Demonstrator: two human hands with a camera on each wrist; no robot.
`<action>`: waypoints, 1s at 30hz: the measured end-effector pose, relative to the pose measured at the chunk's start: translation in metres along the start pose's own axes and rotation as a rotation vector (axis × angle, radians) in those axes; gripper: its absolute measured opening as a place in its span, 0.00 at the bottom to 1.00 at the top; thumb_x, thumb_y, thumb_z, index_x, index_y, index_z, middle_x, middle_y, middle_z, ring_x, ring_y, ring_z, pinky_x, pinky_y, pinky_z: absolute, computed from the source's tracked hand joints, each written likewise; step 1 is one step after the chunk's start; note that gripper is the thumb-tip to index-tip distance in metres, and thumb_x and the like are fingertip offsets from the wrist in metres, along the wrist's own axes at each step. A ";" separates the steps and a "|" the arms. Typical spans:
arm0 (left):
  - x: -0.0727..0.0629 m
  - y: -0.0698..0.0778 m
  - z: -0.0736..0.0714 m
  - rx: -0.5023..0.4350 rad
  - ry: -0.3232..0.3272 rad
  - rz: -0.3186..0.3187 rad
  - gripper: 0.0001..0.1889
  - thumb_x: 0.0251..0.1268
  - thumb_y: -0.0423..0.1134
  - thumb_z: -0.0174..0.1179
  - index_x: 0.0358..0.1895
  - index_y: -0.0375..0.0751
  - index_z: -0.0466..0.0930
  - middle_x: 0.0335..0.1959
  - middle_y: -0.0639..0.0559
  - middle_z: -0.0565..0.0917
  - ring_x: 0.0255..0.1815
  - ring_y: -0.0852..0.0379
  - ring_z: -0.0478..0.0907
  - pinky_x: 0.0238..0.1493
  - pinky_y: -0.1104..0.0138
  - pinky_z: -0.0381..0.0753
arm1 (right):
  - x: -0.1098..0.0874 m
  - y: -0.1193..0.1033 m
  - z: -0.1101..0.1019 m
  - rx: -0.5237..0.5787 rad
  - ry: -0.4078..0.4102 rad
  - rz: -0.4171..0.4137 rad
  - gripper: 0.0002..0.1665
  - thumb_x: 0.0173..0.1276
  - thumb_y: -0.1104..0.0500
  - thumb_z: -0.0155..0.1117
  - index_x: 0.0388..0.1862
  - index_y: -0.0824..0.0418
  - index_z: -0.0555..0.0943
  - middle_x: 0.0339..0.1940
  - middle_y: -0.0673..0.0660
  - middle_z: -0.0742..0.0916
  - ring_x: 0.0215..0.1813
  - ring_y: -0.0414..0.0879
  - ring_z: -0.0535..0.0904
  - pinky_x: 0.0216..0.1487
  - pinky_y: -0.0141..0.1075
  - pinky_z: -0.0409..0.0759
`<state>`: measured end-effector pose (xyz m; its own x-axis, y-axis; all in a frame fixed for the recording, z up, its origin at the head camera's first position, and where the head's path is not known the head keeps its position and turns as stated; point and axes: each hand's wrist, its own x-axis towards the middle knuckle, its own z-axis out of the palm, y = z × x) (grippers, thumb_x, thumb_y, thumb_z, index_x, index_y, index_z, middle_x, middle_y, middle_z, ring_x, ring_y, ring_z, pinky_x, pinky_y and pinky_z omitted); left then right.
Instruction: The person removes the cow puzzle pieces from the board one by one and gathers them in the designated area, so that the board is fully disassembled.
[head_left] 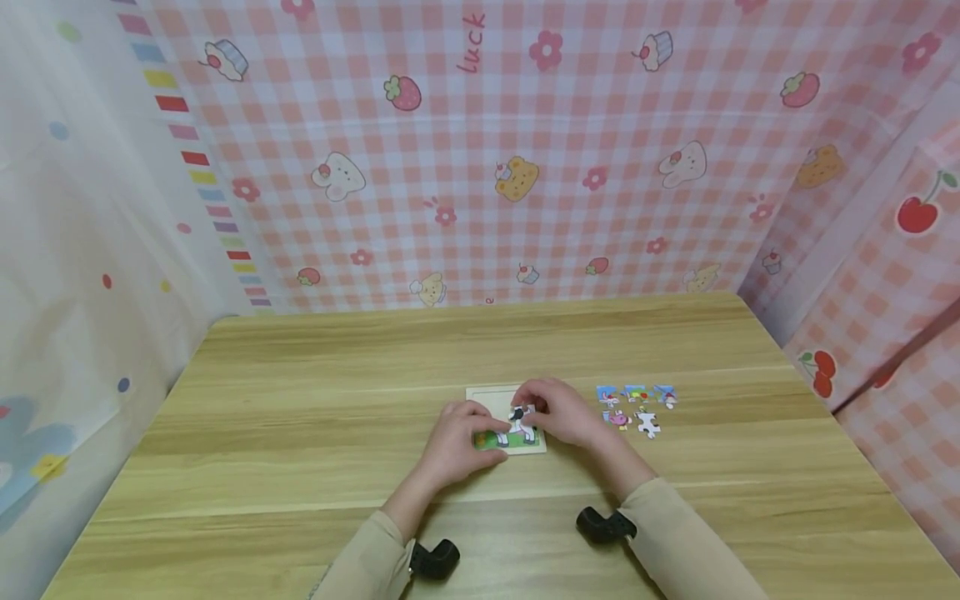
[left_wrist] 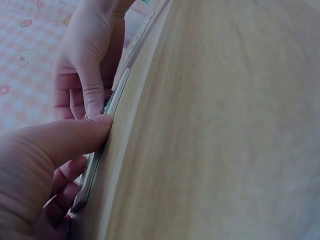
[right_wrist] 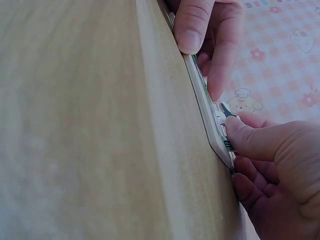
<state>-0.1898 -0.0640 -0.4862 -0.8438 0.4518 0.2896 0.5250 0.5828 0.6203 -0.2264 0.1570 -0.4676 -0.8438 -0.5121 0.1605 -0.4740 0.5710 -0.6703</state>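
A small jigsaw board point(head_left: 491, 399) with a pale frame lies on the table, its lower part filled with pieces showing white animal legs on green grass point(head_left: 519, 442). My left hand point(head_left: 452, 443) holds the board from the left, thumb along the near edge and index finger reaching over the picture. From the right, my right hand point(head_left: 564, 414) pinches a black-and-white jigsaw piece point(right_wrist: 228, 110) between thumb and fingers, right over the assembled part. The board's upper part is bare. Its right side is partly hidden behind the right hand's fingers.
Several loose jigsaw pieces point(head_left: 636, 392) lie in two rows to the right of the board, among them a mostly white one point(head_left: 648, 425). The wooden table point(head_left: 315, 383) ends at a pink checked cloth point(head_left: 450, 142) behind.
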 end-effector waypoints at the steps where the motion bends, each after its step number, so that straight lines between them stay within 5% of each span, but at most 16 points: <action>1: 0.000 0.000 0.000 0.001 0.001 0.001 0.16 0.48 0.41 0.77 0.44 0.46 0.90 0.41 0.53 0.80 0.47 0.52 0.72 0.52 0.56 0.71 | 0.000 0.000 0.000 0.010 0.000 0.000 0.10 0.63 0.67 0.70 0.41 0.57 0.82 0.30 0.48 0.79 0.34 0.42 0.71 0.37 0.35 0.72; 30: 0.000 0.001 -0.001 0.026 -0.008 -0.001 0.17 0.49 0.41 0.77 0.45 0.47 0.90 0.42 0.53 0.80 0.48 0.52 0.72 0.52 0.56 0.71 | -0.008 -0.002 -0.003 0.085 0.047 0.024 0.10 0.67 0.67 0.66 0.42 0.54 0.79 0.31 0.47 0.84 0.35 0.41 0.76 0.38 0.36 0.75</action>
<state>-0.1894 -0.0642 -0.4847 -0.8437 0.4564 0.2827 0.5266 0.6010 0.6012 -0.2197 0.1623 -0.4655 -0.8664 -0.4673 0.1762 -0.4322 0.5248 -0.7334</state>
